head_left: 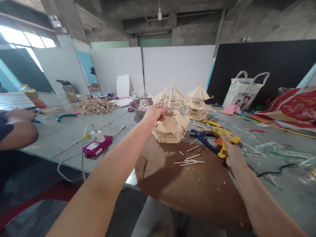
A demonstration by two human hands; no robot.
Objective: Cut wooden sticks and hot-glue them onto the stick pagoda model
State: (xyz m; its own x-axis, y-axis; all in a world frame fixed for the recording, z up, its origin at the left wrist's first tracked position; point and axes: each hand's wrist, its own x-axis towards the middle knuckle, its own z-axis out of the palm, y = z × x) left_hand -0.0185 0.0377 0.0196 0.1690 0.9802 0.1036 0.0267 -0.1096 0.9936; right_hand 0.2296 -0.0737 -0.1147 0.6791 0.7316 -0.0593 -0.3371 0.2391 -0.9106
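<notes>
My left hand (156, 113) reaches out to a small pavilion model (170, 129) built of thin wooden sticks. Its fingers are closed in a pinch beside the model's upper part, just under the pointed roof frame (172, 93); what they hold is too small to make out. On the right, my right hand (233, 152) grips a yellow hot glue gun (225, 135), nozzle turned towards the left. Blue-handled pliers (204, 142) lie by the gun. Several loose sticks (189, 162) are scattered on the brown board (197, 187) in front of the model.
A second stick pavilion (198, 103) stands behind, beside a metal bowl (142, 107). Leftward are a stick pile (95, 105), a purple power strip (97, 147) with a looping cable, and another person's arm (18, 128). Plastic wrappers (283, 153) and a white bag (243, 89) occupy the right.
</notes>
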